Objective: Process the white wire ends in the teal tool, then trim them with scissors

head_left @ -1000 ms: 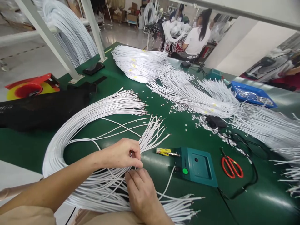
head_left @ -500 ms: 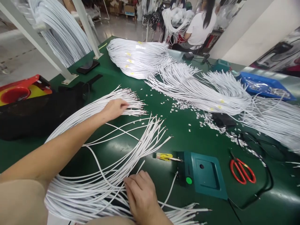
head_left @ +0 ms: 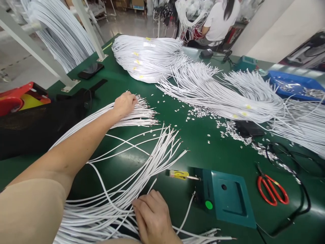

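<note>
My left hand [head_left: 124, 104], fingers curled closed, rests at the ends of a neat bundle of white wires [head_left: 142, 113] with bare tips. Whatever is between its fingertips is hidden. Lower down, my right hand [head_left: 154, 217] is closed on a white wire [head_left: 152, 184], whose end sticks out beyond the fingers. A looser fan of white wires [head_left: 152, 159] spreads between my hands, and more wire ends lie under and to the right of my right hand. Near it stands a green bench device [head_left: 232, 196] with a yellow-labelled part [head_left: 179, 174] at its left side.
Red-handled scissors [head_left: 273, 189] and a black cable lie at the right. Small silvery scraps [head_left: 230, 128] are scattered mid-table. Large white wire bundles [head_left: 149, 61] and a blue tray [head_left: 296, 84] occupy the back. A red tape dispenser [head_left: 22, 96] is left; a person sits beyond.
My left hand has moved slightly up and left along the bundle's ends. My right hand keeps its closed grip in nearly the same place. The view has shifted a little.
</note>
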Action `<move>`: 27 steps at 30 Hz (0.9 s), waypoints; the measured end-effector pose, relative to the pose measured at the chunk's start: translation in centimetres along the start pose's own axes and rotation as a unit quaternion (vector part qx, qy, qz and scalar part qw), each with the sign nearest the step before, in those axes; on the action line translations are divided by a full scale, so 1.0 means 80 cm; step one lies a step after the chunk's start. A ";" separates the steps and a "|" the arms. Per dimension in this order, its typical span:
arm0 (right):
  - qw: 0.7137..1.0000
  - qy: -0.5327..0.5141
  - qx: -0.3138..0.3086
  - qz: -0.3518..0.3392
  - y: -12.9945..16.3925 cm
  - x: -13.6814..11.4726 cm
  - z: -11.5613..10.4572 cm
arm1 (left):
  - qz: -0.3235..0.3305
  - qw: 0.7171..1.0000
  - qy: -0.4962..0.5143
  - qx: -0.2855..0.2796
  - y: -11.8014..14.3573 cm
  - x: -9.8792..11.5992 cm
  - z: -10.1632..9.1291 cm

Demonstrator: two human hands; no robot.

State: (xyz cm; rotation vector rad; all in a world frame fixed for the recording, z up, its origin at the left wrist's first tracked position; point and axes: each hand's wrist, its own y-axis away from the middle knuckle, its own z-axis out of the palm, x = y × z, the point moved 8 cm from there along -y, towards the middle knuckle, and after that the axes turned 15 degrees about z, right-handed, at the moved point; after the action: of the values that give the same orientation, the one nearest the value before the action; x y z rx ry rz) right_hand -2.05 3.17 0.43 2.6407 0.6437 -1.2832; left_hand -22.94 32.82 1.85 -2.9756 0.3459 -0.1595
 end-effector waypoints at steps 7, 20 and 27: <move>1.000 -0.010 0.005 0.005 -0.003 0.000 -0.001 | 0.090 0.996 -0.010 -0.014 0.007 0.030 0.005; 1.000 -0.017 -0.007 0.020 -0.002 0.007 0.003 | 0.133 0.989 -0.056 -0.043 0.019 0.055 0.003; 1.000 -0.021 -0.009 0.019 -0.003 0.007 0.004 | 0.102 0.994 -0.008 -0.043 0.038 0.049 0.003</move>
State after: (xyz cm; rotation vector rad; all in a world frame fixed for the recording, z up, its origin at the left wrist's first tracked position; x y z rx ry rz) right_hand -2.08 3.43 -0.16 2.5910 0.5921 -1.3124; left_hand -19.79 29.03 1.48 -2.9977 0.6672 -0.1018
